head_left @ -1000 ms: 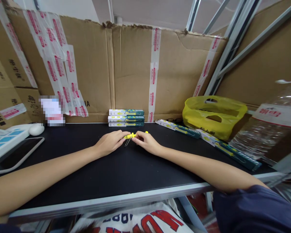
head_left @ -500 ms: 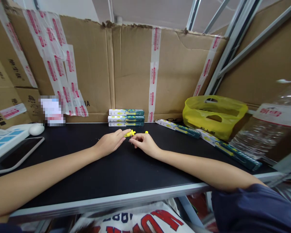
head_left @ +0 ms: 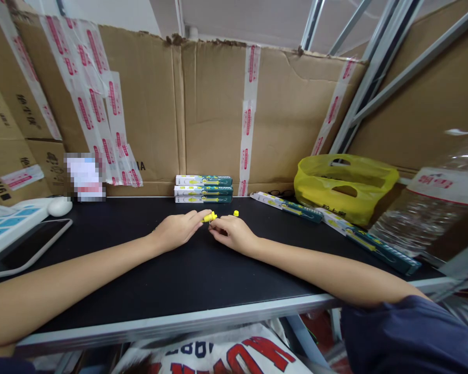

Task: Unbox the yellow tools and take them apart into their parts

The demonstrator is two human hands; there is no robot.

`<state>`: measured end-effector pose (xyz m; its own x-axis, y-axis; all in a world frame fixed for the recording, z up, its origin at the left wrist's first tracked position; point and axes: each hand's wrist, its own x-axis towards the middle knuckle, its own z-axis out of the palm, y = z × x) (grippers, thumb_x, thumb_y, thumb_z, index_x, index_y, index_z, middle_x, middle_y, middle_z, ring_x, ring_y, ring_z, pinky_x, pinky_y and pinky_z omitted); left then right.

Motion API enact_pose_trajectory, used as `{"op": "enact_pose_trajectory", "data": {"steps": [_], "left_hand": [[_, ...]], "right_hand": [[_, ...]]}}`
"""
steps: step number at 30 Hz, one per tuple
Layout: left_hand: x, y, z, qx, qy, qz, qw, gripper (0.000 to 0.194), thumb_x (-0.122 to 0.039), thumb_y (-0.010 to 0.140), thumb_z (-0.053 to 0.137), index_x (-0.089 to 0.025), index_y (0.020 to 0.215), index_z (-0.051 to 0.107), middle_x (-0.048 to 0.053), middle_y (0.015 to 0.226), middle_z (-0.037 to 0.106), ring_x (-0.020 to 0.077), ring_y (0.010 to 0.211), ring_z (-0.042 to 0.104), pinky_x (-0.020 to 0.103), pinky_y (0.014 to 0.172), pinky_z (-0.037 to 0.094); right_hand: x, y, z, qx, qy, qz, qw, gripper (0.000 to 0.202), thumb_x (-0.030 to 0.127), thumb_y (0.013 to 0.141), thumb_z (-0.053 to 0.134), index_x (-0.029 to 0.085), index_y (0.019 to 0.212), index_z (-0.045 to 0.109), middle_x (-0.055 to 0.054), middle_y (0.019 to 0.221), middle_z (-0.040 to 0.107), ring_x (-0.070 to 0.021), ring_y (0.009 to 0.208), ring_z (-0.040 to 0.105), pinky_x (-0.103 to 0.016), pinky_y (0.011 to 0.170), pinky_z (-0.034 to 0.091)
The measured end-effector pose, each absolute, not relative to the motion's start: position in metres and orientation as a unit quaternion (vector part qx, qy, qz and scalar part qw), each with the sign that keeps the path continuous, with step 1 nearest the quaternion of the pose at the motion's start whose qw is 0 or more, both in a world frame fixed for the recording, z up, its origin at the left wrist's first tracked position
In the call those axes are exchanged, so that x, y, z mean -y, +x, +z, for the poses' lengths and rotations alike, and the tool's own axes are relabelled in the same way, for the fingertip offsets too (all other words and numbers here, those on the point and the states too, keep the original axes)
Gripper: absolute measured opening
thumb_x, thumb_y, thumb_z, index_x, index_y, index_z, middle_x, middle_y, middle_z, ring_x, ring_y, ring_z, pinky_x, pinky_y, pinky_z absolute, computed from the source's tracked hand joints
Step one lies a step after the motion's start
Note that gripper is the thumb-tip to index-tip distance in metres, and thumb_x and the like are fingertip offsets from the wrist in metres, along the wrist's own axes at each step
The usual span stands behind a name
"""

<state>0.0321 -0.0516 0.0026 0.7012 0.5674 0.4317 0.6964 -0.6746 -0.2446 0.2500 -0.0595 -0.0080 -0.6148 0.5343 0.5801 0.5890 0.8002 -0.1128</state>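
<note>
My left hand [head_left: 180,228] is closed around a small yellow plastic piece [head_left: 209,217], whose stepped end sticks out past the fingertips towards the right. Close beside it, my right hand [head_left: 234,234] pinches thumb and fingers together near the lower side of that piece. A thin pale sliver shows at the right fingertips, too small to name. Just behind the right hand, a small yellow cap [head_left: 236,213] stands on the black tabletop [head_left: 171,291]. Most of the held yellow piece is hidden by the left fingers.
Several slim boxes [head_left: 203,189] are stacked at the back. Two more boxes [head_left: 286,206] lie at the right, before a yellow plastic bag [head_left: 345,182] and a large clear bottle [head_left: 425,208]. A phone [head_left: 27,248] and a power strip [head_left: 13,226] lie at the left.
My right fingers have closed in and turned more palm-down, nearer the yellow piece. The left hand has hardly moved, and the cap stays where it was.
</note>
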Motion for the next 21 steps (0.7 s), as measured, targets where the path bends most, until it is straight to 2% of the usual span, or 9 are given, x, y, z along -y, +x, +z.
{"op": "enact_pose_trajectory", "data": {"steps": [2, 5, 8, 11, 15, 21], "left_hand": [[0.0512, 0.0317, 0.0027, 0.35, -0.902, -0.17, 0.188, 0.043, -0.034, 0.1, 0.024, -0.024, 0.14, 0.034, 0.006, 0.11, 0.064, 0.0178, 0.084, 0.067, 0.024, 0.066, 0.05], [0.0504, 0.0307, 0.003, 0.345, -0.9, -0.216, 0.156, 0.043, -0.033, 0.1, 0.022, -0.022, 0.14, 0.034, 0.006, 0.126, 0.059, 0.0184, 0.1, 0.064, 0.026, 0.078, 0.051], [0.0507, 0.0298, 0.0039, 0.343, -0.895, -0.255, 0.131, 0.042, -0.035, 0.099, 0.022, -0.019, 0.135, 0.037, 0.007, 0.131, 0.056, 0.0188, 0.108, 0.061, 0.027, 0.085, 0.05], [0.0525, 0.0301, 0.0055, 0.345, -0.897, -0.244, 0.13, 0.04, -0.042, 0.098, 0.027, -0.019, 0.127, 0.043, 0.006, 0.121, 0.063, 0.0196, 0.095, 0.067, 0.027, 0.074, 0.051], [0.0545, 0.0318, 0.0067, 0.341, -0.903, -0.213, 0.149, 0.033, -0.042, 0.097, 0.03, -0.019, 0.111, 0.049, 0.003, 0.095, 0.069, 0.0181, 0.074, 0.068, 0.024, 0.057, 0.045], [0.054, 0.0354, 0.0053, 0.31, -0.91, -0.215, 0.174, 0.023, -0.036, 0.095, 0.033, -0.019, 0.098, 0.048, 0.002, 0.084, 0.067, 0.0169, 0.071, 0.066, 0.024, 0.056, 0.041]], "right_hand": [[0.0606, 0.2504, -0.0065, 0.899, -0.309, -0.036, 0.308, 0.013, 0.025, 0.088, 0.052, 0.02, 0.086, 0.063, -0.004, 0.072, 0.066, -0.0168, 0.068, 0.057, -0.029, 0.068, 0.039], [0.0621, 0.2514, -0.0043, 0.904, -0.28, 0.014, 0.322, 0.018, 0.028, 0.091, 0.049, 0.02, 0.086, 0.064, -0.005, 0.083, 0.068, -0.0174, 0.076, 0.058, -0.03, 0.073, 0.04], [0.0613, 0.2525, -0.0042, 0.88, -0.288, 0.091, 0.367, 0.017, 0.025, 0.092, 0.045, 0.019, 0.082, 0.058, -0.003, 0.08, 0.063, -0.0146, 0.072, 0.055, -0.027, 0.07, 0.041], [0.0575, 0.2523, -0.0063, 0.84, -0.307, 0.164, 0.415, 0.009, 0.028, 0.089, 0.05, 0.019, 0.089, 0.05, 0.001, 0.076, 0.055, -0.0117, 0.064, 0.049, -0.024, 0.061, 0.04], [0.0541, 0.2498, -0.0087, 0.85, -0.253, 0.218, 0.406, 0.014, 0.029, 0.091, 0.048, 0.019, 0.1, 0.047, 0.0, 0.081, 0.056, -0.0116, 0.067, 0.052, -0.024, 0.063, 0.042], [0.0579, 0.2461, -0.009, 0.87, -0.237, 0.208, 0.38, 0.006, 0.021, 0.092, 0.041, 0.02, 0.098, 0.043, 0.002, 0.073, 0.056, -0.0116, 0.065, 0.055, -0.024, 0.065, 0.042]]}}
